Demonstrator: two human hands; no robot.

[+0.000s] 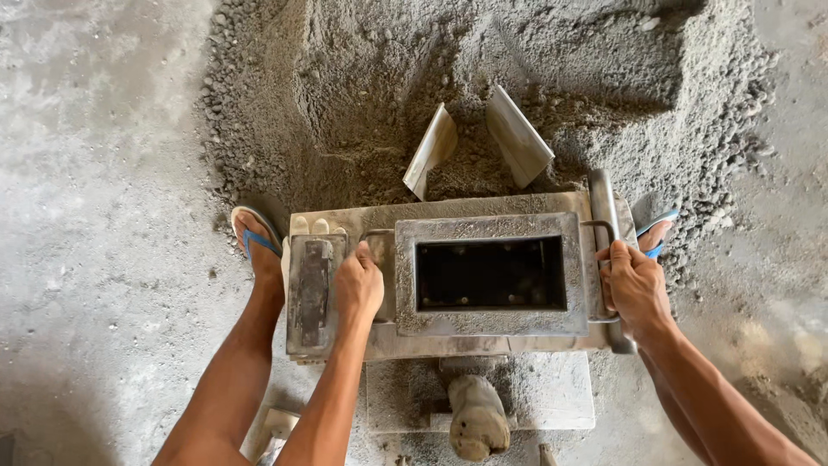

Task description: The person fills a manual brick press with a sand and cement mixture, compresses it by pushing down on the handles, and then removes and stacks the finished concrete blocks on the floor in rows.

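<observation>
A grey metal block mould sits on the ground in front of me, its rectangular cavity dark and empty. My left hand is closed around the handle on the mould's left side. My right hand grips the handle bar on its right side. A flat metal press plate lies on the frame just left of my left hand.
A large heap of grey sand mix lies behind the mould, with two flat scoops stuck in it. My feet in blue flip-flops stand at both sides. A mortar-caked lever sticks out below the mould. Concrete floor lies to the left.
</observation>
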